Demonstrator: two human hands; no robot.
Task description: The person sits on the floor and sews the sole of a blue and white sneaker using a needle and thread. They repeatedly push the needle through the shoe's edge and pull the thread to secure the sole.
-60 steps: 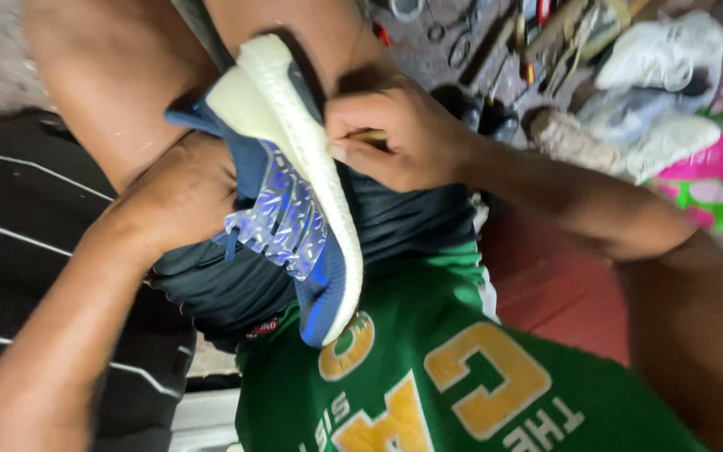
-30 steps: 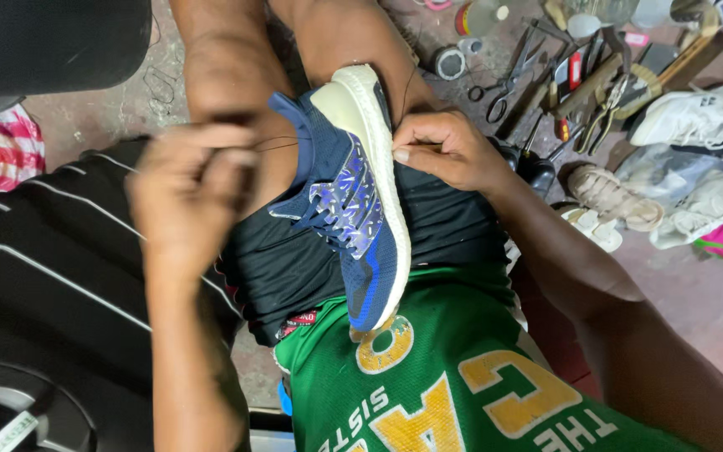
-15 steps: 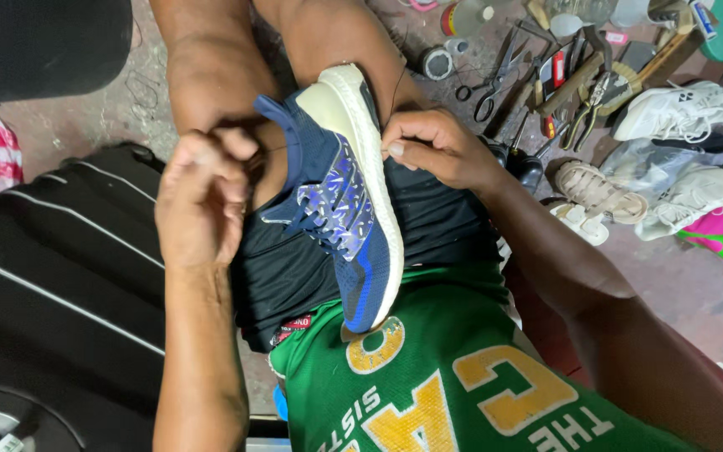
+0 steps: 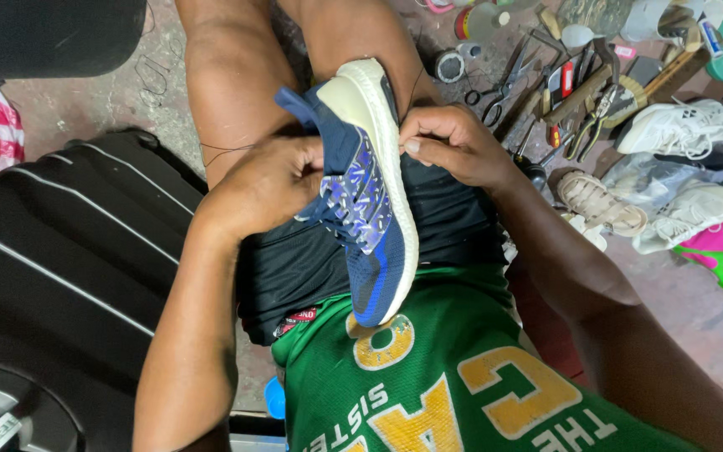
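Note:
A blue running shoe point(image 4: 370, 209) with a thick cream sole lies on its side across my lap, heel away from me, toe resting on my green jersey. My left hand point(image 4: 274, 184) is tucked against the shoe's upper near the heel and laces, fingers curled on it, with a thin dark thread running out from it over my thigh. My right hand point(image 4: 453, 146) presses on the sole's edge near the heel, thumb and fingers pinched there; whether it pinches a needle or the thread I cannot tell.
On the concrete floor at the upper right lie scissors point(image 4: 499, 84), pliers point(image 4: 600, 109), tape rolls point(image 4: 449, 65) and other tools. White sneakers point(image 4: 679, 130) and a woven shoe point(image 4: 600, 205) sit at the right. A black striped bag point(image 4: 60, 251) fills the left.
My left hand, raised beside the shoe with thread drawn out a second ago, has come back down against the shoe's upper. The right hand stays at the sole's edge.

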